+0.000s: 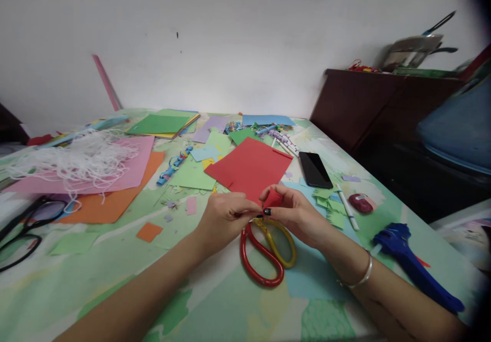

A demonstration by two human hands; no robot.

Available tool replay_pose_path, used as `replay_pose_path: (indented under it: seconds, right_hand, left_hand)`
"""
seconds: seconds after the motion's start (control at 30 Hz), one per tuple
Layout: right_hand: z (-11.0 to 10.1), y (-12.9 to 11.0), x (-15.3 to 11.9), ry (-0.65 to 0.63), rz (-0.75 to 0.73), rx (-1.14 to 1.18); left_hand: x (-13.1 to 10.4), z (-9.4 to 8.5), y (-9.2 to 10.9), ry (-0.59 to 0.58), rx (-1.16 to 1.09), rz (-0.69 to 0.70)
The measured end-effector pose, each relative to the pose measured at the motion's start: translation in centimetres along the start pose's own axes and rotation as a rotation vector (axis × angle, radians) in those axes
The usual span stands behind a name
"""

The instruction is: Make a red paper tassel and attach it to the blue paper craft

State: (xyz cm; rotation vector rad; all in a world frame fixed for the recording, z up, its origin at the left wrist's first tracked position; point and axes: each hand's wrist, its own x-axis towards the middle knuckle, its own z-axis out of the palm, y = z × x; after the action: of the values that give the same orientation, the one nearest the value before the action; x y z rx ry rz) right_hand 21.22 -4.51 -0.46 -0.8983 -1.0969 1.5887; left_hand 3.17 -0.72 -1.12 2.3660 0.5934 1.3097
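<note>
Patterned tabletop against a white wall: the right hand pinches a small red paper piece above the scissors, presumably steadying it; the left hand reaches its edge, grip too hidden for me to tell.

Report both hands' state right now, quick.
Left hand: closed in a pinch; whether it grips anything can't be told.
Right hand: closed, holding the small red paper.
</note>
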Motion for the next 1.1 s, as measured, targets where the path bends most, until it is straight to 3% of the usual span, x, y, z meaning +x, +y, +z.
replay_pose_path:
  seconds: [0.23, 0.53, 1.1]
  right_hand:
    - [-0.25, 0.66, 0.13, 0.038, -0.089, -0.035]
    - [-0.14, 0.44, 0.1, 0.051, -0.069, -0.06]
    - [-0.03, 0.34, 0.07, 0.067, -0.087, -0.093]
  left_hand:
    - [0.16, 0.07, 0.27, -0.053, 0.024, -0.147]
    - [0.17, 0.21, 0.45, -0.071, -0.07, -0.245]
    - [0.07, 0.12, 0.1, -0.073, -0.091, -0.335]
